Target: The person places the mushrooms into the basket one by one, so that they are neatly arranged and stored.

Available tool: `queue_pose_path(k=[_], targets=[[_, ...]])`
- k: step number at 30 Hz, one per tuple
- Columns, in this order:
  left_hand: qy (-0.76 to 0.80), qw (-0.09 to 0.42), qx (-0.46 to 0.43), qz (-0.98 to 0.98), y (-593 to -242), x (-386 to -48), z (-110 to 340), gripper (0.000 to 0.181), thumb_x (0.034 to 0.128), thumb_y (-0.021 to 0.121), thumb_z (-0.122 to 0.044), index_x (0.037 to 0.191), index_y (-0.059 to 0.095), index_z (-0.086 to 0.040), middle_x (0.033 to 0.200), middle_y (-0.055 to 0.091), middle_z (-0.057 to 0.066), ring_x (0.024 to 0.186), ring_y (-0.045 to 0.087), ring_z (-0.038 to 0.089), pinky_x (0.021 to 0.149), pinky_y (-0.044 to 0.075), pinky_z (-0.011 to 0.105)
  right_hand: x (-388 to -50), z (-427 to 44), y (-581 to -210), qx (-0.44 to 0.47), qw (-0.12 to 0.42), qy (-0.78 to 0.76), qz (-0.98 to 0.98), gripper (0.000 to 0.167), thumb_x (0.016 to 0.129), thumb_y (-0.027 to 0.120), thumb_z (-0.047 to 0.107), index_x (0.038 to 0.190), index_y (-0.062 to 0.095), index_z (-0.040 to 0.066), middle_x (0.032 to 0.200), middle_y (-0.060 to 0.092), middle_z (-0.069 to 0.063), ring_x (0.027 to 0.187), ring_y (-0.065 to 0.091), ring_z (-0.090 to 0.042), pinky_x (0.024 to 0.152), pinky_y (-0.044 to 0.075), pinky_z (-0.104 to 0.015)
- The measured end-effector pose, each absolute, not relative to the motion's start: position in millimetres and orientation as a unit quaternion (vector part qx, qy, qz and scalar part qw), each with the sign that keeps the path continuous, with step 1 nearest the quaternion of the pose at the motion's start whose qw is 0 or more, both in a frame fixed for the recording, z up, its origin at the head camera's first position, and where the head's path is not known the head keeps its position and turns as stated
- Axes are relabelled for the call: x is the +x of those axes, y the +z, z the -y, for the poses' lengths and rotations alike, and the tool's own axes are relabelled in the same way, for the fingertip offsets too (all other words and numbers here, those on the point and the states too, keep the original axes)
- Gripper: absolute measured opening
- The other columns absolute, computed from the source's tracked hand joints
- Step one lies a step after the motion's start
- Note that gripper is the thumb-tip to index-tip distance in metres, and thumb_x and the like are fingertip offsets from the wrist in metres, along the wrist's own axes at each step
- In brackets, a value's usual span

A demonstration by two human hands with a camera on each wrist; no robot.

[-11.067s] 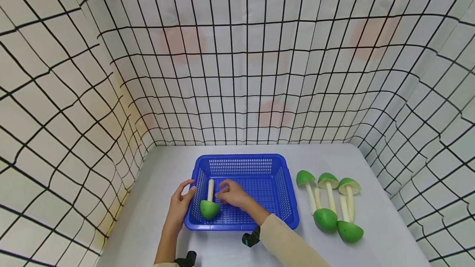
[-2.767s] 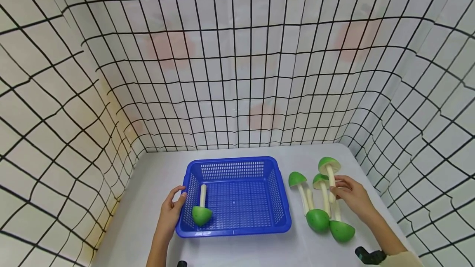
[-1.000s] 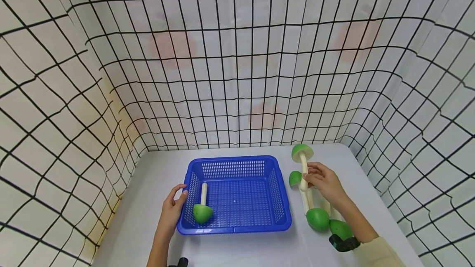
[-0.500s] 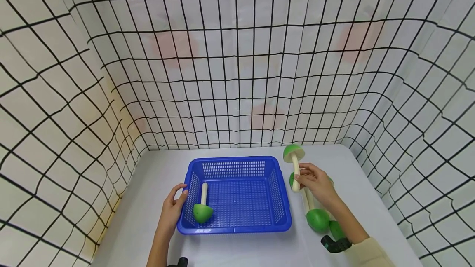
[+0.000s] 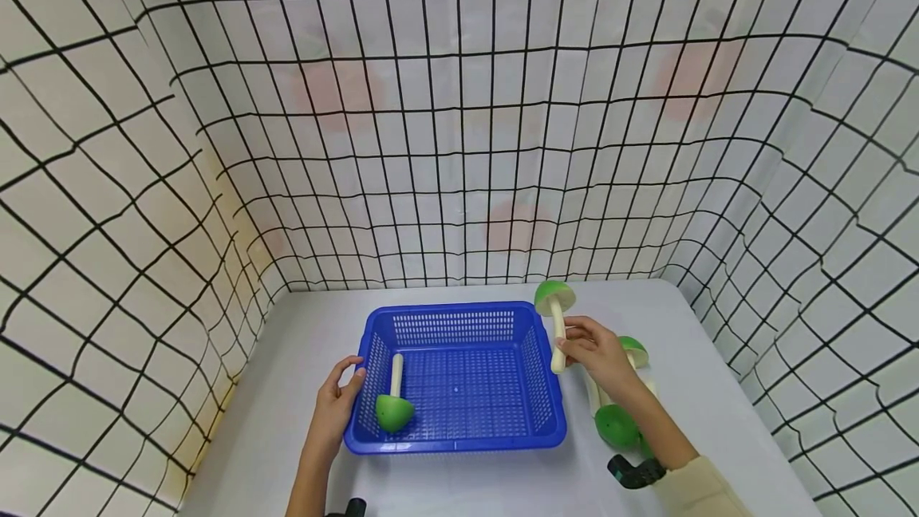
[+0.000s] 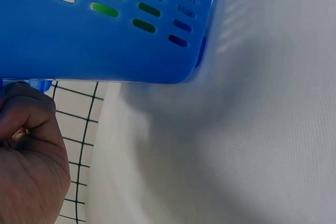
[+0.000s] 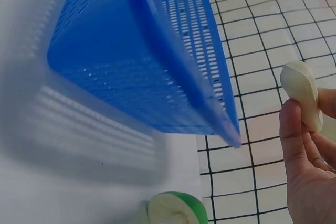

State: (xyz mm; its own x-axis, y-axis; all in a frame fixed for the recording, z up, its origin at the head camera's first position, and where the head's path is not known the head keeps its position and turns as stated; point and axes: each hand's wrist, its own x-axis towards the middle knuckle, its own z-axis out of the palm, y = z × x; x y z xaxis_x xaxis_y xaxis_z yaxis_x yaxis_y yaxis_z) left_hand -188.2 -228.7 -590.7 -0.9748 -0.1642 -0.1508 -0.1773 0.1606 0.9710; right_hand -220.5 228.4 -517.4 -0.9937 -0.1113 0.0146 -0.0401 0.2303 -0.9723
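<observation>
Between the thumb and fingers of my right hand (image 5: 599, 359) is the pale stem of a green-capped toy mushroom (image 5: 554, 298). It is raised near the right rim of the blue plastic basket (image 5: 455, 446), cap up and slightly tilted. The right wrist view shows the fingers pinching the stem end (image 7: 302, 85). My left hand (image 5: 336, 401) grips the basket's left rim; in the left wrist view its fingers are curled by the rim. Inside the basket, at the left, lies another mushroom (image 5: 394, 413) with its stem pointing away.
Several more green-capped mushrooms (image 5: 616, 426) lie on the white table (image 5: 495, 485) right of the basket, partly hidden by my right hand and forearm. Black-gridded white walls (image 5: 459, 206) enclose the back and sides.
My right hand lifted one mushroom from the group on the right and carried it leftward to the basket's right rim. My left hand stays at the basket's left rim.
</observation>
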Motion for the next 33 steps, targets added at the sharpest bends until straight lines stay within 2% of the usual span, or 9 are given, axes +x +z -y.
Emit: queue_pose_path(k=[12,18,26,33], targets=[[0.642,0.02,-0.116,-0.757,-592.9,-189.9,230.3,0.047,0.1068,0.055,-0.041,0.149,0.047,-0.021,0.121,0.069,0.031,0.087,0.075,0.031,0.069,0.063,0.037,-220.7,-209.9,-519.9,-0.046,0.044,-0.622,-0.781,0.049,0.1,0.07,0.021,0.141,0.053,0.001,0.121,0.065,-0.024,0.086,0.07,-0.011,0.076,0.061,-0.031],[0.638,0.012,-0.118,-0.761,-590.1,-187.1,230.3,0.048,0.1021,0.06,-0.05,0.144,0.051,-0.028,0.114,0.073,0.025,0.083,0.075,0.027,0.068,0.062,0.035,-223.6,-199.1,-521.9,-0.07,0.047,-0.629,-0.773,0.048,0.1,0.068,0.017,0.141,0.052,-0.002,0.122,0.064,-0.029,0.083,0.07,-0.01,0.074,0.061,-0.03],[0.633,0.017,-0.114,-0.765,-588.0,-191.3,228.8,0.047,0.1038,0.06,-0.045,0.145,0.051,-0.025,0.109,0.074,0.024,0.079,0.073,0.025,0.066,0.061,0.034,-226.6,-181.1,-524.8,-0.068,0.058,-0.629,-0.772,0.046,0.1,0.069,0.017,0.139,0.054,-0.001,0.118,0.065,-0.022,0.085,0.07,-0.013,0.078,0.062,-0.041],[0.635,0.019,-0.116,-0.763,-587.4,-190.6,229.0,0.045,0.1043,0.059,-0.043,0.145,0.051,-0.026,0.108,0.074,0.024,0.078,0.073,0.025,0.065,0.061,0.034,-227.4,-165.8,-533.5,-0.089,0.065,-0.638,-0.762,0.045,0.1,0.068,0.014,0.137,0.054,-0.005,0.117,0.065,-0.026,0.084,0.07,-0.015,0.074,0.062,-0.04]])
